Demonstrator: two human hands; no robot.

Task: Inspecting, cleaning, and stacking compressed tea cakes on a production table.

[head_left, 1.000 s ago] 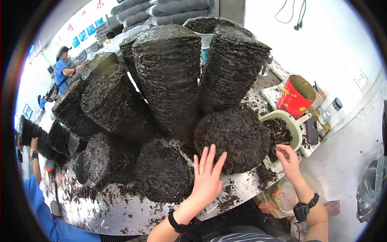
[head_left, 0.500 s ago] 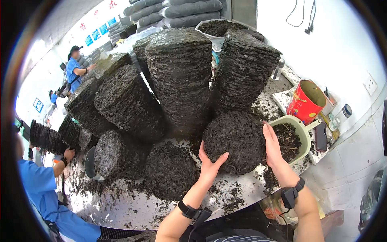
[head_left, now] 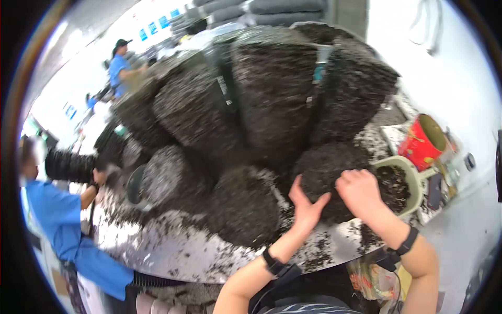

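A dark, round stack of what looks like dried seaweed sheets (head_left: 327, 165) lies on the table before me, its round face toward me. My left hand (head_left: 306, 212) holds its left side, fingers along the edge and thumb spread across the face. At the upper right of that face is my right hand (head_left: 361, 193), fingers curled against the seaweed; whatever they pinch is hidden. Just left sits another round seaweed stack (head_left: 243, 217), which neither hand touches. The picture is blurred by motion.
Tall seaweed stacks (head_left: 272, 99) stand behind. At right are a green scoop-like basin (head_left: 415, 196) with scraps, a red can (head_left: 418, 144) and a dark phone (head_left: 434, 191). Crumbs litter the white table (head_left: 183, 261). A co-worker in blue (head_left: 57, 209) handles sheets at left.
My right hand has moved from the stack's right edge onto its face, its fingers now curled. The left hand stays at the left side. The whole view has shifted, so everything appears further right.
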